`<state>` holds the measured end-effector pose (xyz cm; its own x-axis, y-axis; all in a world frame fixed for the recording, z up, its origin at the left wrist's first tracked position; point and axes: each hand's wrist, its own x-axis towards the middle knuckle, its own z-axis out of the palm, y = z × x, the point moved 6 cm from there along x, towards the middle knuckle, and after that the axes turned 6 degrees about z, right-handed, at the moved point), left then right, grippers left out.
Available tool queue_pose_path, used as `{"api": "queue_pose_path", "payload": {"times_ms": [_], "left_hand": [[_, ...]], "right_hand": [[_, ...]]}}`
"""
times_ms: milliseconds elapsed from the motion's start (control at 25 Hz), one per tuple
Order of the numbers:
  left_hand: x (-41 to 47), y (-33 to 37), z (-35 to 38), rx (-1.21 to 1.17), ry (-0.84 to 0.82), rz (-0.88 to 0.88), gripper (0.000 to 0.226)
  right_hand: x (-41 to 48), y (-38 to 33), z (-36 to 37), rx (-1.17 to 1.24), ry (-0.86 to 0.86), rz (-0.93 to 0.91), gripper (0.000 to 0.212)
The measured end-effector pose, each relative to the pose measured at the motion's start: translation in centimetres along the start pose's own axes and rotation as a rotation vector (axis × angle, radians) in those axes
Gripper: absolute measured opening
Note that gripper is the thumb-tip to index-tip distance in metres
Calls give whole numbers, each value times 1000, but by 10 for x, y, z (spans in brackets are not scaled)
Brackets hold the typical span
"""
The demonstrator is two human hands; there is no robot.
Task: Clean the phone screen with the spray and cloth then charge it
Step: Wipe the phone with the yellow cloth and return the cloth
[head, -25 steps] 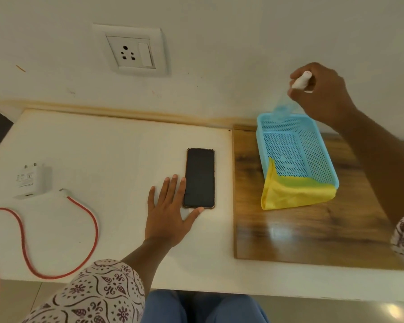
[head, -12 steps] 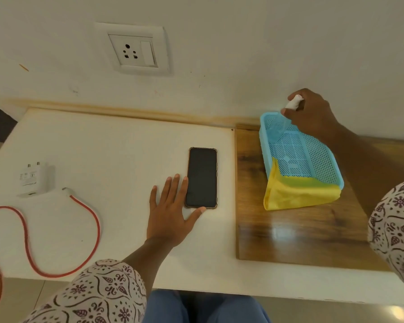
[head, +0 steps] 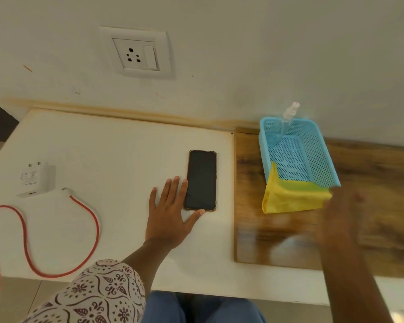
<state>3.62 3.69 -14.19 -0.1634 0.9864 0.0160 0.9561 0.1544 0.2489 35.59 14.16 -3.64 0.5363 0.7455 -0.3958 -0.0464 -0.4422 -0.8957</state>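
At far left we see a white charger (head: 35,179) on the white table (head: 107,148), its red cable (head: 86,220) looping beside it. A wall socket (head: 138,53) sits above. Our left hand (head: 169,213) lies flat with fingers spread, gripping nothing, its edge touching the dark phone (head: 202,179), which lies face up. On the wooden board (head: 254,241) stands a blue basket (head: 322,157) with the spray bottle (head: 287,120) upright in its far corner and a yellow cloth (head: 292,199) draped over its near end. Our right hand (head: 341,220) is blurred near the cloth; we cannot tell its grip.
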Motion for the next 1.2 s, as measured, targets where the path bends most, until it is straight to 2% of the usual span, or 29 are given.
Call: {"api": "queue_pose_path", "payload": {"times_ms": [80,120,200,320,440,600,760,840,960,1080,1200], "left_hand": [[0,0,-1,-4,2,2,83],[1,1,-1,-4,4,4,83],[0,1,-2,-14,11,9,83],[0,1,-2,-21,15,9,83],[0,1,-2,-8,13,8,83],[0,2,-2,-7,15,10,83],[0,1,-1,-8,8,10,83],[-1,0,0,-9,5,7,83],[0,0,0,-5,2,5,82],[0,0,-1,-6,6,13,82],[0,1,-2,-2,9,20,82]], "right_hand": [[-27,40,-1,83,-211,227,36],[-36,53,1,189,-260,350,40],[-40,70,6,371,-266,560,30],[-44,69,21,434,-283,711,52],[-40,68,28,492,-307,765,52],[-45,66,25,540,-326,689,50],[-48,42,20,609,-355,473,36],[-48,23,19,645,-391,363,39],[-46,-10,22,591,-497,227,44],[-55,-52,45,500,-693,103,37],[-64,-72,82,483,-811,169,34]]}}
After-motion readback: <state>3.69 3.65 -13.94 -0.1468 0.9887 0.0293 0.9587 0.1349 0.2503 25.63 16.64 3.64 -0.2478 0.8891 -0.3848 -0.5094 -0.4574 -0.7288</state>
